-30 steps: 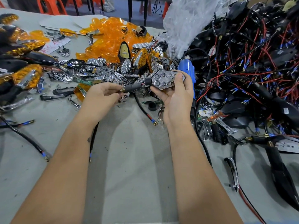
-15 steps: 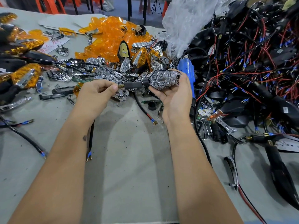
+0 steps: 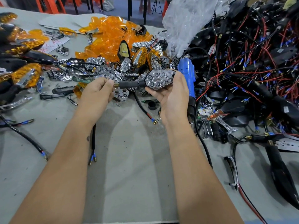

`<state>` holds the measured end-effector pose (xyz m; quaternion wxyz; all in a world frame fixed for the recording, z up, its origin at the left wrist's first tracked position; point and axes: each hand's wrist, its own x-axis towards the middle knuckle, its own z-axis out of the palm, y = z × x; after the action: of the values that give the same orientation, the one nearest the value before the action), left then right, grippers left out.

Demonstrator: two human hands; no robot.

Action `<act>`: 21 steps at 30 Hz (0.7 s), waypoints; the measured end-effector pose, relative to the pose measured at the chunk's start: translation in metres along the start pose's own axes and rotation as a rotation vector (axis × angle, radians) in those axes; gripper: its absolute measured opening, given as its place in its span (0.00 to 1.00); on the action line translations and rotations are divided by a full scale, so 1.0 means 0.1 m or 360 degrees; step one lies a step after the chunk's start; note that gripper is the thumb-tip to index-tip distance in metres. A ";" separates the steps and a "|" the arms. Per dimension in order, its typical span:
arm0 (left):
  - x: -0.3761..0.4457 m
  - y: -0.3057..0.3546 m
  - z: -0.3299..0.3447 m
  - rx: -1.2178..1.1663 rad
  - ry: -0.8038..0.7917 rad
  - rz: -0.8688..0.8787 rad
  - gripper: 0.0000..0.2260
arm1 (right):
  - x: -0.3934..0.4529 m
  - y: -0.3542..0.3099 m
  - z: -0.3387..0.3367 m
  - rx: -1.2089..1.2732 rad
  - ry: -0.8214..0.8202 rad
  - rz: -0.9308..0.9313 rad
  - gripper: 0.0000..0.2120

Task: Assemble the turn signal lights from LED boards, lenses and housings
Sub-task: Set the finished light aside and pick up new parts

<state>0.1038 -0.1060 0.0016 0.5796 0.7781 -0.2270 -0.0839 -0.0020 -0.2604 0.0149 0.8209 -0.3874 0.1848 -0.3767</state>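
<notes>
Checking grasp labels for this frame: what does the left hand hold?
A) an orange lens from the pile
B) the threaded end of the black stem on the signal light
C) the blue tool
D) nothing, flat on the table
B: the left hand pinches the brass threaded tip of the black stem, while the right hand cradles the chrome reflector head of the same light.

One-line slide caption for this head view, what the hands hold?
Right hand cradles a chrome honeycomb reflector in its black housing; left hand pinches the threaded stem.
</notes>
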 end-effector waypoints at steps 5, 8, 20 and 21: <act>0.02 0.03 0.02 -0.0031 -0.0046 -0.0068 0.14 | -0.02 0.00 0.00 -0.0033 0.0004 -0.0059 0.12; 0.04 0.02 -0.01 -0.0159 -0.0095 -0.0132 0.13 | -0.02 -0.01 0.01 -0.0012 0.0019 -0.0045 0.11; 0.03 -0.02 -0.03 -0.0280 -0.0230 0.0002 0.13 | -0.01 -0.02 0.01 0.0049 0.0079 0.0025 0.14; 0.02 -0.03 -0.02 -0.0241 -0.0246 0.0002 0.13 | -0.01 -0.02 0.01 0.0045 0.0078 0.0018 0.14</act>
<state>0.1070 -0.1047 0.0000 0.6177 0.7231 -0.2646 -0.1602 -0.0031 -0.2596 0.0172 0.8236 -0.3654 0.2015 -0.3841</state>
